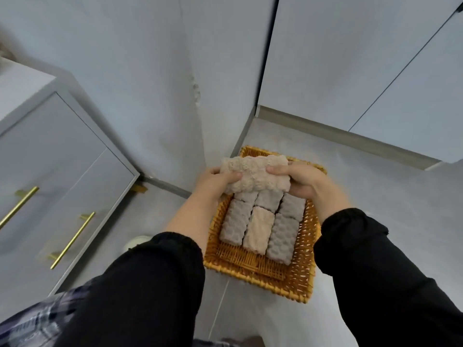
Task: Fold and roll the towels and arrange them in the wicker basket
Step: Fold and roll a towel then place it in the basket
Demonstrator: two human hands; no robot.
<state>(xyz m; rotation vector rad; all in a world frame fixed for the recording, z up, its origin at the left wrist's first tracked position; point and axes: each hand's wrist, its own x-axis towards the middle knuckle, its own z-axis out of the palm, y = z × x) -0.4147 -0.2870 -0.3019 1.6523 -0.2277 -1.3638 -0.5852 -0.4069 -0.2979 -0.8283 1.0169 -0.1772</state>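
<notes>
Beige rolled towel (254, 172), bumpy weave: held crosswise in the air over the far half of the wicker basket (250, 267), not yet set down. Gripped at both ends. Left hand (216, 180) closed on the left end, thumb over the top. Right hand (299, 182) closed on the right end the same way. Undersides of the fingers hidden by the cloth.

Below it, six rolls (258, 227) already packed in two rows of three, lying lengthwise and touching side by side (five grey-brown, one paler in the near middle). Far row partly covered by the held towel. Bare weave left at the near end; free room at the far end not possible to tell.

Basket on pale floor (375, 209), far-left corner near the foot of a wall corner (200, 108). Drawer unit (62, 171) with gold bar handles (72, 239) to the left, well apart. Black sleeves (155, 284) on both forearms.

Risks, as judged: roll springing open if one end is released before the other; tipping or sliding if laid crosswise on top of the packed rows; neighbours shoved out of line by pressing down too hard
</notes>
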